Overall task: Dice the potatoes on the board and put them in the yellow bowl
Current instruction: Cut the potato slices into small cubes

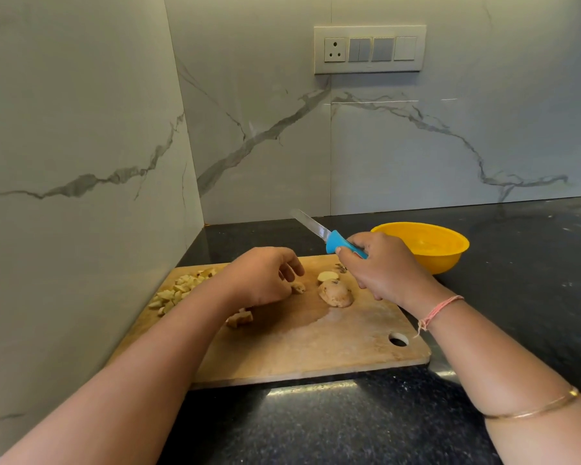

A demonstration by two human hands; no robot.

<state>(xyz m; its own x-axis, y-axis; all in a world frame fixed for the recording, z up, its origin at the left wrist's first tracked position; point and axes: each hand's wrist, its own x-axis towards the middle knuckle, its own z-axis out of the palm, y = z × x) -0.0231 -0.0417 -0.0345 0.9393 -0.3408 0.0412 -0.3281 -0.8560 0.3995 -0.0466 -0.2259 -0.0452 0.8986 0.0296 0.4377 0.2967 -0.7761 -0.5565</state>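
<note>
Over the board (pixel 316 337), left hand (pixel 265 276) is hovering half-curled, seemingly empty, by the potato half (pixel 336 293), risking a nick as right hand (pixel 383 266) is gripping the raised knife (pixel 336 243); yellow bowl (pixel 450 253) is sitting off its far-right corner.

Grey-veined marble walls (pixel 81 129), a switch panel (pixel 369 50), black speckled counter (pixel 349 424).

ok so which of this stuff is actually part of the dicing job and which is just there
Part of the job:
- knife, gripped by the right hand
- left hand, over the cutting board
- potato half, potato slice and diced pieces on the board
- yellow bowl

Just there:
- switch panel on the wall
- black counter
</note>
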